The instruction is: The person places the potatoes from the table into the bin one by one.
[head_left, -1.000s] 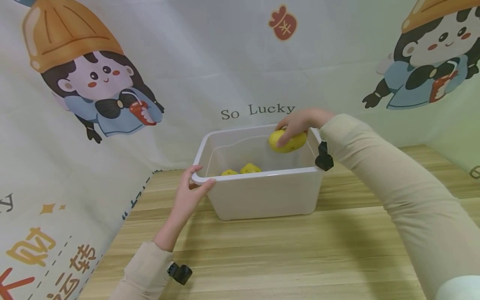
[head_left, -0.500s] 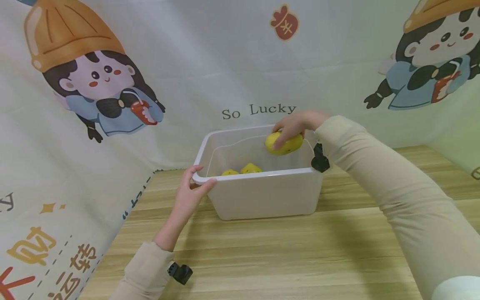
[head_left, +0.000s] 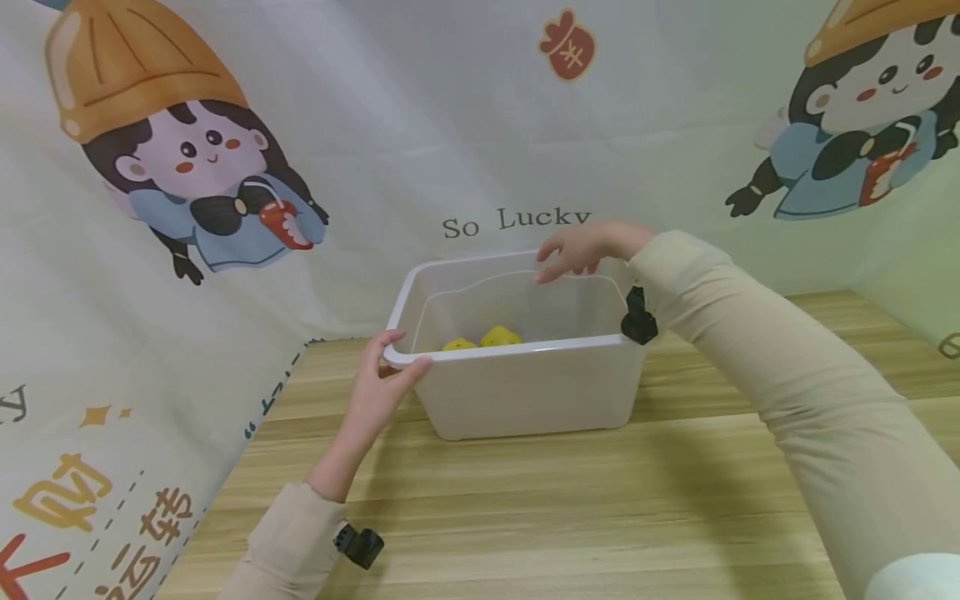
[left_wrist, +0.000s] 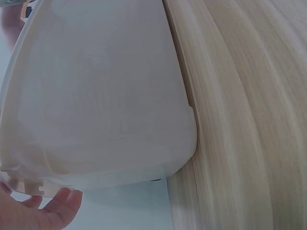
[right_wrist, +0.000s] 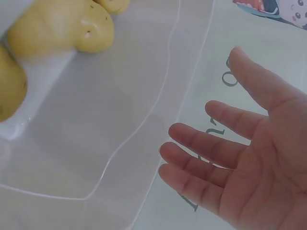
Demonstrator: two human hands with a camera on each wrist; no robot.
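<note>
A white plastic bin (head_left: 532, 392) stands on the wooden table. My left hand (head_left: 375, 392) grips its front left corner by the rim; in the left wrist view, fingertips (left_wrist: 67, 203) curl under the rim. Over the bin's back right part hovers my right hand (head_left: 581, 248), fingers spread and holding nothing. Inside, tops of two yellow potatoes (head_left: 500, 337) show above the front rim in the head view. The right wrist view looks into the bin at several spotted potatoes (right_wrist: 98, 31), one of them blurred (right_wrist: 45, 28). The front wall hides the bin's floor in the head view.
A white cloth (head_left: 390, 108) printed with cartoon figures and lettering hangs behind and to the left of the table (head_left: 525, 517). Small black cameras sit on the left wrist (head_left: 360, 546) and the right wrist (head_left: 639, 317).
My right hand moved slightly left over the bin, then let go of the potato it held, and its fingers spread. My left hand has stayed on the rim.
</note>
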